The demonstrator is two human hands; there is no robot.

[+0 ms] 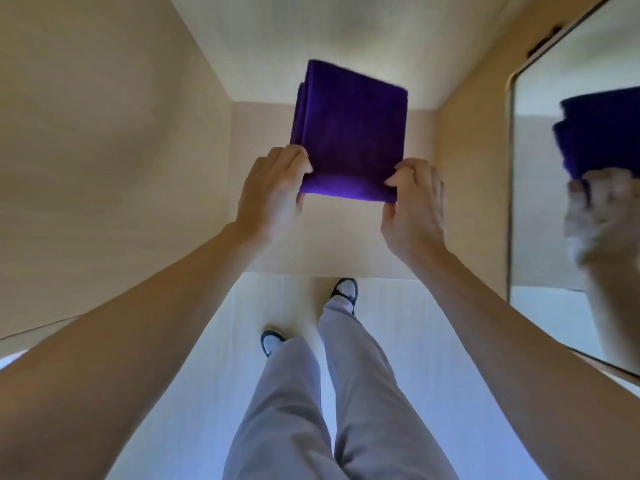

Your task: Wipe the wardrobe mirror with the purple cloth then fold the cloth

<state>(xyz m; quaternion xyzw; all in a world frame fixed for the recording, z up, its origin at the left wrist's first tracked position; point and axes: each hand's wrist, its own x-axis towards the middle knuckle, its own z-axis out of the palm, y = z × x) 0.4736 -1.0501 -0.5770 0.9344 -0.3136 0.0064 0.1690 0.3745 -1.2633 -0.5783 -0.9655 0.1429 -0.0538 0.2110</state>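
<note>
The purple cloth (349, 133) is folded into a thick square with several layers showing at its left edge. I hold it out in front of me inside the open wooden wardrobe. My left hand (272, 192) pinches its near left corner. My right hand (414, 206) pinches its near right corner. The wardrobe mirror (571, 168) stands on the door at the right, with a thin light frame. It reflects the cloth and my right hand.
A light wooden shelf (332, 244) lies below my hands, its front edge above my feet. Wooden wardrobe walls (104, 150) close in on the left, back and right. The pale floor (415, 341) shows below, with my legs and shoes.
</note>
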